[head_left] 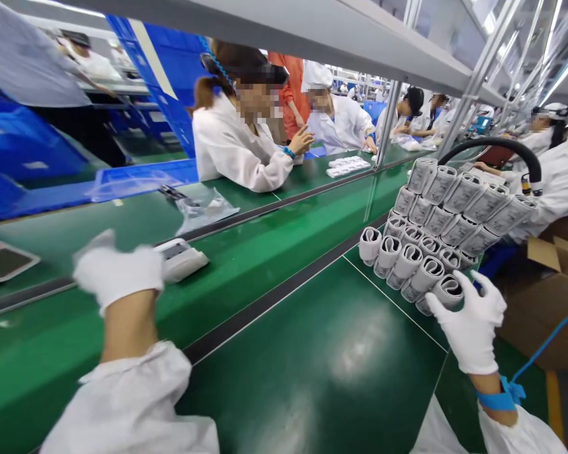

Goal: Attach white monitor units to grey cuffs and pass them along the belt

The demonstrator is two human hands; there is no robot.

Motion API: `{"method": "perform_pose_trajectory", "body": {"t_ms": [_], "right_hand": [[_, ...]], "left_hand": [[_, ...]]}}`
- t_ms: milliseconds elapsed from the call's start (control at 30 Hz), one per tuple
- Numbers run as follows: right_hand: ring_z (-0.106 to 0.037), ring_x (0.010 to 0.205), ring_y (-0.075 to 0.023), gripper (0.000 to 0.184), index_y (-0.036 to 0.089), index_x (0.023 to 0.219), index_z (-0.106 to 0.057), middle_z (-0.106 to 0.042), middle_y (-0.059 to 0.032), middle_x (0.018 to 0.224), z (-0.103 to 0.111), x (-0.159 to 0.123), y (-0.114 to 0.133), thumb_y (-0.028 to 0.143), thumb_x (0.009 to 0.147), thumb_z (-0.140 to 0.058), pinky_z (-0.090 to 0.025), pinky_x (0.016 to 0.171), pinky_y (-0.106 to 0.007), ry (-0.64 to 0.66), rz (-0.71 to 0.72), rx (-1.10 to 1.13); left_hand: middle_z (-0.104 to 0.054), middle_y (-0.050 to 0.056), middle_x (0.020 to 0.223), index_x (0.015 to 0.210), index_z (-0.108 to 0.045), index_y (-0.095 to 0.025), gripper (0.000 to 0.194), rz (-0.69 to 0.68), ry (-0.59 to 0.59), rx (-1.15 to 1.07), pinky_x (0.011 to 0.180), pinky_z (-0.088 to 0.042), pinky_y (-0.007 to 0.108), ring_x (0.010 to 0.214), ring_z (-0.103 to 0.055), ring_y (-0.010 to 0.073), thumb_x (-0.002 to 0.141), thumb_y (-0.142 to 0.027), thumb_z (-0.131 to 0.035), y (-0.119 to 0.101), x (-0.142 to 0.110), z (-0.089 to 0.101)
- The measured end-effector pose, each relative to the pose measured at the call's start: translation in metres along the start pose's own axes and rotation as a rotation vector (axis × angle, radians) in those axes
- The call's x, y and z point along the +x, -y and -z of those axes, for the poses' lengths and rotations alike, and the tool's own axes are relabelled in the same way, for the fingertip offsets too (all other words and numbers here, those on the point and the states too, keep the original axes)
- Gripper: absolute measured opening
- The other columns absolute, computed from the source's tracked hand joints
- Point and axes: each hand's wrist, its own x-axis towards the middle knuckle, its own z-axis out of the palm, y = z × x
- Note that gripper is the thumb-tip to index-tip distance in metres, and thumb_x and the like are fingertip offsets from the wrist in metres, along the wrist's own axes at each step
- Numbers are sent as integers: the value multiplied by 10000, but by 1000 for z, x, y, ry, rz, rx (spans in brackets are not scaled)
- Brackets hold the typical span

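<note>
My left hand [116, 272], in a white glove, reaches over the green conveyor belt [246, 265] and closes on a white box-shaped device [182, 258] lying there. My right hand [471, 321], also gloved and with a blue wrist strap [499, 398], grips a rolled grey cuff [449, 291] at the near end of a stack of several rolled cuffs [447, 214] on the right of my green bench [331, 359]. Both sleeves are white.
Across the belt sit several people in white coats; the nearest person [236, 139] faces me. A clear plastic bag [206, 211] and white trays [348, 165] lie on the far bench. Blue crates [23, 145] stand at the left, a cardboard box [549, 296] at the right.
</note>
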Motion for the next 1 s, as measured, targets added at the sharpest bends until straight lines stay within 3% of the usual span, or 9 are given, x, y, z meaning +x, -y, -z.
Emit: {"method": "perform_pose_trajectory", "body": {"t_ms": [67,200,300,400,500,667,800,900,1000], "right_hand": [[-656,1138,-420,549,142,1101,-744,-675,-189,1212,-12,-14,-2,525,728,-865,-535,994,-595,15,-29,8],[-716,1035,-338,420,177,1145,-703,-744,-121,1086,-21,-32,15,412,816,-816,-579,952,-520,24,-26,249],[-715,1100,-316,447,215,1253,-672,-737,-110,1202,-12,-32,29,362,847,-789,-576,1008,-524,116,38,470],[-708,1128,-306,461,232,1266,-659,-725,-99,1229,-1,-24,46,317,834,-795,-575,1032,-522,191,69,616],[-716,1116,-289,457,233,1212,-648,-723,-87,1196,-3,-13,71,282,793,-826,-591,1014,-476,351,98,836],[-714,1040,-274,551,216,1183,-639,-729,-83,1141,-55,-13,130,313,696,-877,-607,935,-434,925,-39,1267],[-727,955,-293,622,182,1190,-664,-761,-111,1098,-99,-42,177,478,681,-864,-621,816,-429,1417,-385,1510],[-732,788,-292,519,170,1109,-677,-765,-137,967,-115,-56,192,608,832,-680,-622,687,-443,1512,-470,1537],[-734,870,-286,597,198,1212,-613,-748,-137,1119,-127,-52,187,576,777,-769,-627,731,-435,1372,-474,1510]], "left_hand": [[-540,112,1573,1548,-465,-142,727,-147,54,-142,1169,-476,606,1412,-549,369,931,-518,-537,-53,-30,-8],[-359,61,1718,1646,-354,-251,1182,-706,542,-527,1273,-402,384,1560,-398,280,603,-288,-908,-160,-116,-57],[-467,122,1645,1620,-403,-216,1003,-817,1016,-705,1233,-442,407,1488,-500,279,694,-126,-776,-180,-157,-85],[-628,123,1476,1530,-528,-202,775,-752,1096,-687,1188,-480,452,1329,-633,285,780,-178,-722,-143,-174,-76],[-528,133,1572,1570,-468,-231,991,-624,1007,-598,1235,-408,503,1429,-530,341,673,-268,-887,-84,-188,-38],[-729,77,1094,1107,-715,-206,411,-272,622,-351,945,-527,434,1011,-671,274,774,-401,-854,5,-216,36],[-700,20,886,881,-705,-214,257,-111,595,-159,781,-499,354,836,-636,226,776,-415,-826,59,-229,91],[-702,28,948,959,-698,-206,179,-17,522,-132,824,-518,337,894,-659,218,787,-248,-725,90,-236,119],[-698,47,999,1001,-687,-201,210,30,476,-94,887,-521,352,961,-665,228,794,-188,-648,110,-239,132]]}}
